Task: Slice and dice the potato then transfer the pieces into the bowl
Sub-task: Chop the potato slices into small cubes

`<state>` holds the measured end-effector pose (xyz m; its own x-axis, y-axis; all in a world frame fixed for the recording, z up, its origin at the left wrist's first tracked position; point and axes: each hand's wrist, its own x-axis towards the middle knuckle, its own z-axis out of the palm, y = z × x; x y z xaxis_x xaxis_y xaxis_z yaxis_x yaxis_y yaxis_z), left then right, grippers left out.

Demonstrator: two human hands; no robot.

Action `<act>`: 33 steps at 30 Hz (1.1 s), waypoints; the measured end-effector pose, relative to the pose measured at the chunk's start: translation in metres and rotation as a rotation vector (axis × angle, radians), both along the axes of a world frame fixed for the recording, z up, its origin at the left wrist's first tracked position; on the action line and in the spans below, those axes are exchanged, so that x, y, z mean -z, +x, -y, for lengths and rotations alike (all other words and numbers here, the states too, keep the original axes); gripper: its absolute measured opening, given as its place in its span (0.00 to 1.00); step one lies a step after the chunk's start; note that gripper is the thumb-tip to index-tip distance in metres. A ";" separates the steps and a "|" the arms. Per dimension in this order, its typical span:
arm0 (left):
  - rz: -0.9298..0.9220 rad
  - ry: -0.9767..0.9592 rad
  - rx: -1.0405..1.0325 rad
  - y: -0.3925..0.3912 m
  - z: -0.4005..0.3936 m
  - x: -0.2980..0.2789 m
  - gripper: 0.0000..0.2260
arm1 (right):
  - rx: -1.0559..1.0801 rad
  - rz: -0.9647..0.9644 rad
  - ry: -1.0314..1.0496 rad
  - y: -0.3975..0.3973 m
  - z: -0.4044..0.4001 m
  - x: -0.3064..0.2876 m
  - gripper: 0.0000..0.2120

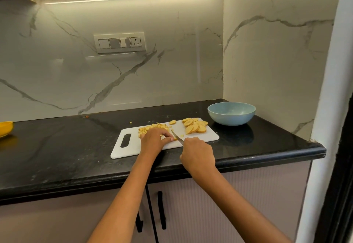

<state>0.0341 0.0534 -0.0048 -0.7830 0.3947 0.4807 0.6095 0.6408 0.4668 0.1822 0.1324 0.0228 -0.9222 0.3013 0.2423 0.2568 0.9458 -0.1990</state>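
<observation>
Knife [176,137] in right hand [197,152] — beside potato dice [152,128].

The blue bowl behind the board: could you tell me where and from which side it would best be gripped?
Probably by the rim of the blue bowl on its near left, the side facing the cutting board. It stands upright and looks empty, with the wall close behind, so a pinch over that open edge seems easiest.

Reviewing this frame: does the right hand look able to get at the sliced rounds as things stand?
Probably yes, once it frees itself: the right hand grips the knife, but the potato slices lie uncovered on the cutting board just beyond it, nothing between.
</observation>
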 end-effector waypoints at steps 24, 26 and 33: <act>0.017 0.032 0.075 0.001 0.004 0.002 0.04 | -0.012 -0.014 0.000 -0.011 -0.010 0.001 0.12; 0.045 0.076 0.080 -0.003 0.003 0.002 0.05 | -0.001 -0.025 -0.088 -0.010 -0.016 0.002 0.12; 0.027 0.119 0.036 -0.004 0.003 0.003 0.02 | -0.027 -0.006 -0.154 -0.013 -0.014 0.003 0.13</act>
